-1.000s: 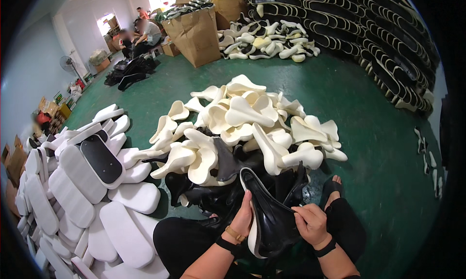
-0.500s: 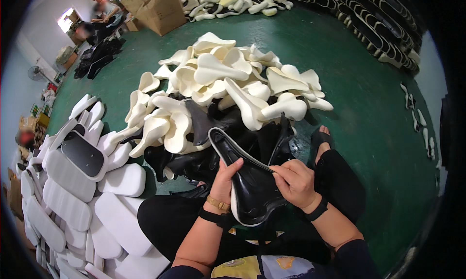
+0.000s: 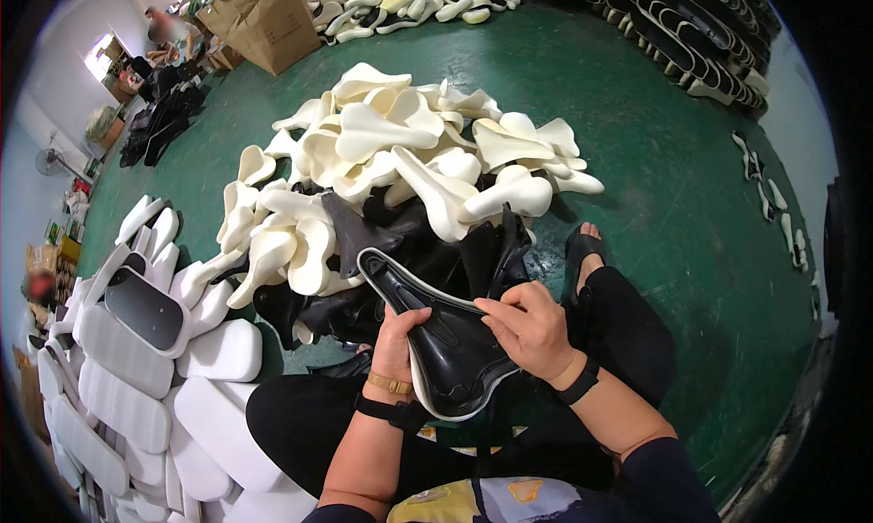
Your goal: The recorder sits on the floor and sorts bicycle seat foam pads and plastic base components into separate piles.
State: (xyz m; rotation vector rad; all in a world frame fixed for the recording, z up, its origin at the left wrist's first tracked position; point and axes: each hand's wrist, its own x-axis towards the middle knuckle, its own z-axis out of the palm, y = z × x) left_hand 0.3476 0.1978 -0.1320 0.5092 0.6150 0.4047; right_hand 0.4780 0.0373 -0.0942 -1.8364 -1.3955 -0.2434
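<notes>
A black bicycle saddle shell (image 3: pixel 443 348) with a whitish rim lies tilted over my lap, its hollow side up and its narrow nose pointing away to the left. My left hand (image 3: pixel 400 343) grips its left edge, thumb over the rim and fingers underneath. On the right edge, my right hand (image 3: pixel 530 327) pinches the pale rim between thumb and fingers. Just beyond the nose, black saddle covers (image 3: pixel 409 236) lie heaped against a pile of cream foam saddle pads (image 3: pixel 391 132). What my left fingers touch below is hidden.
White rounded foam pads (image 3: pixel 127 350) are stacked at my left, one with a dark panel (image 3: pixel 148 310). A cardboard box (image 3: pixel 259 23) stands at the back left, near another seated person (image 3: pixel 182 41). Dark rimmed pieces (image 3: pixel 673 32) fill the far right. My sandalled foot (image 3: pixel 587 250) rests beside the pile.
The view has shifted slightly, so the scene appears farther left. My right hand still pinches the rim, and my left hand keeps its hold on the shell.
</notes>
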